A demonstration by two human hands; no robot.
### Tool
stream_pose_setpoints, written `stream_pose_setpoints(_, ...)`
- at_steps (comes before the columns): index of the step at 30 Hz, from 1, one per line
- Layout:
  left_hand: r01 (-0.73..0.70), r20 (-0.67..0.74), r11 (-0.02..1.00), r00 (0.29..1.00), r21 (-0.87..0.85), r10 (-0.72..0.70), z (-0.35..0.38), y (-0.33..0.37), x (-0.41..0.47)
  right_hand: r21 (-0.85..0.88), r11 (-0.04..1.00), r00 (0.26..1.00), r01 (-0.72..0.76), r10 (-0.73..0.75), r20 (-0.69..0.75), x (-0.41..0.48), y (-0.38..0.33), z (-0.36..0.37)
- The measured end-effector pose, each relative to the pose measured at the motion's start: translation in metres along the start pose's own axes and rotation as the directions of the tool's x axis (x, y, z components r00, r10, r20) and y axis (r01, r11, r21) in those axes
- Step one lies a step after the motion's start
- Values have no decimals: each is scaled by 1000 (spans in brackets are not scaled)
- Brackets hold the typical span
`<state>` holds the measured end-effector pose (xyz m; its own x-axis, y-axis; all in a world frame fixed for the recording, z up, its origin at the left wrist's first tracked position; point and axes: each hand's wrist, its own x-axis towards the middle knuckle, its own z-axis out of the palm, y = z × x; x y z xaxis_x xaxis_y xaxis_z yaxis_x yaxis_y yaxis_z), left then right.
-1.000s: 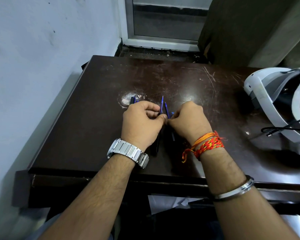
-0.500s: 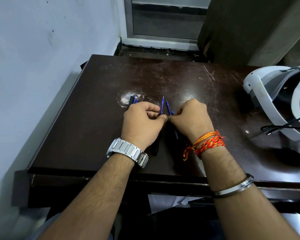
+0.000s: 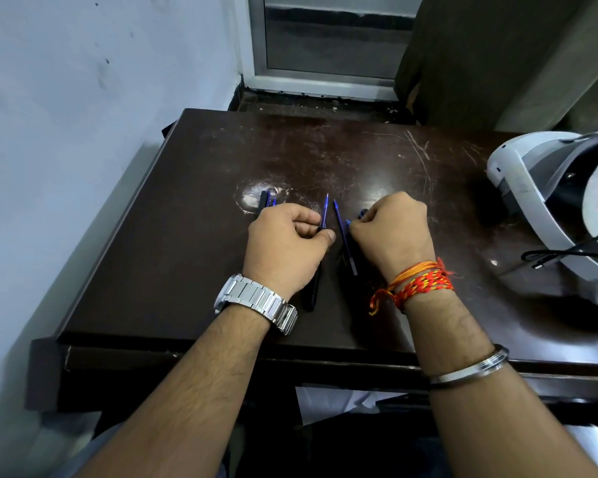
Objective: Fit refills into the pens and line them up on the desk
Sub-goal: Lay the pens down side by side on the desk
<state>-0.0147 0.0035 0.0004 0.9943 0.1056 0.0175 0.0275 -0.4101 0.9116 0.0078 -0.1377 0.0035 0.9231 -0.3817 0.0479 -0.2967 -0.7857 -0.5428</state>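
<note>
Pens: left hand [image 3: 285, 244] fingers pinch blue refill [image 3: 324, 210] over black pen [image 3: 312, 288]; right hand [image 3: 392, 232] fisted, contents unclear; dark counter [image 3: 187, 236].

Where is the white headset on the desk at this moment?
In the head view the white headset rests at the right edge of the dark desk, to the right of the right hand, with a black cable beside it.
</note>
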Motion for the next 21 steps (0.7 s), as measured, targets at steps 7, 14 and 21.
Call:
stream_pose_setpoints(7,1,10,1000,1000,12,-1,2,0,-1,-60,998,998,21,-24,-51,0,1,1)
stream_pose_setpoints(14,4,11,1000,1000,29,-4,1,-1,-1,-76,996,998,54,-57,-34,-1,-1,4)
stream_pose_setpoints(21,12,10,999,1000,37,-12,0,0,-1,-77,997,999,21,-24,-31,1,1,4)
